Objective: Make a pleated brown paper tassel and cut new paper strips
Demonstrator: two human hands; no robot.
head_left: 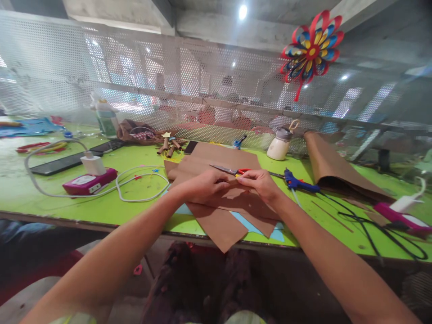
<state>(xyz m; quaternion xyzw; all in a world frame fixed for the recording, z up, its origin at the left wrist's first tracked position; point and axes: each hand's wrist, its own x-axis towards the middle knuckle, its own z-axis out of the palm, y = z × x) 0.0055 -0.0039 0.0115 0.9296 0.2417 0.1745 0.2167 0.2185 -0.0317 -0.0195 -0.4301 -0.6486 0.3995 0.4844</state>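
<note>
Brown paper [216, 220] lies in overlapping sheets under both hands, one corner hanging past the table's front edge. My left hand [207, 185] is closed, its fingers curled and pinching at the paper. Opposite it, my right hand [259, 183] pinches the paper between thumb and fingers, beside a small yellow spot. Just beyond my fingertips are scissors [225, 170] with red handles, blades pointing left, their handles partly hidden by my right hand. Light blue paper [243, 221] shows beneath the brown sheets. To the right lies a blue glue gun [299, 182].
On the left are a magenta power strip [89, 181] with a looping white cable and a dark tablet [64, 161]. Rolled paper pieces [170, 146] and a cream bottle [279, 145] stand behind. Rolled brown paper [337, 166] and black cord [367, 225] occupy the right.
</note>
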